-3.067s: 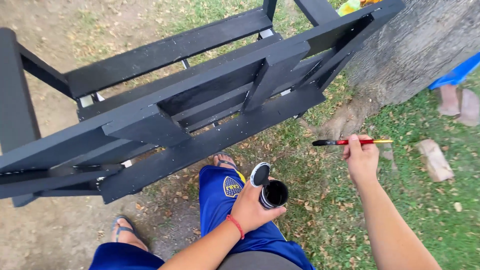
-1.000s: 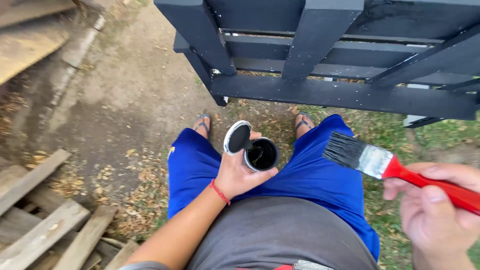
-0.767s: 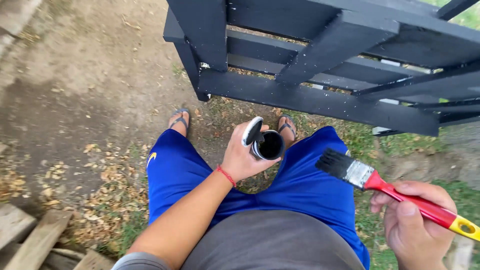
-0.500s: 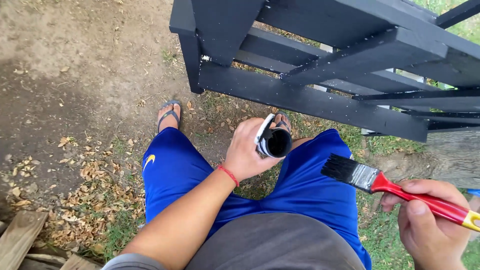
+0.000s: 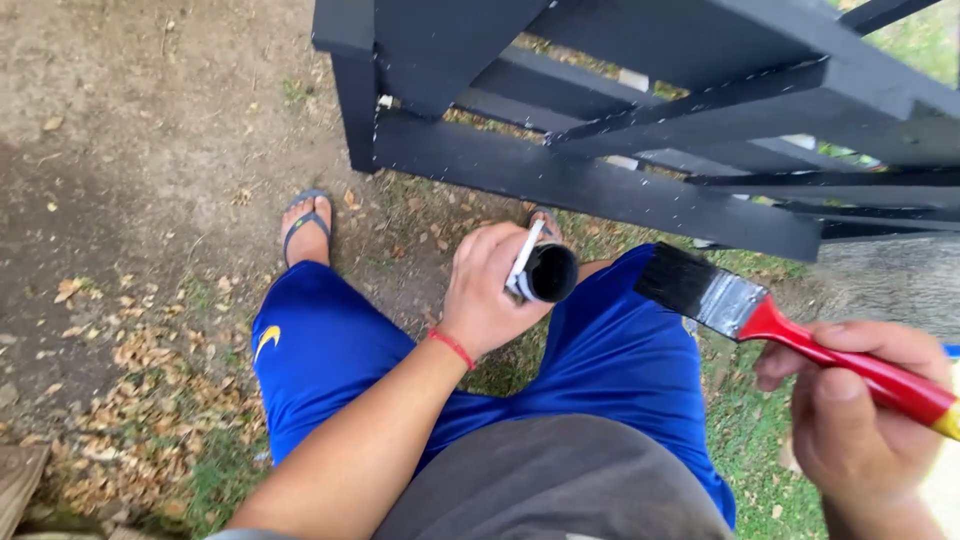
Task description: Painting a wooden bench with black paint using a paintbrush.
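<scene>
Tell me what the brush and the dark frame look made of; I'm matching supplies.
Brush: glossy red handle, likely painted wood or plastic, shiny metal band, black bristles. Frame: probably wood, from its square slats, coated matt black. The right hand holds the brush.

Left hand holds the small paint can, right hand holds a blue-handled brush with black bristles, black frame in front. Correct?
One thing is off: the brush handle is red, ending in yellow, not blue. The head view shows it in the right hand. The rest stands: the left hand holds the small paint can, the bristles are black, and the black frame stands in front.
</scene>
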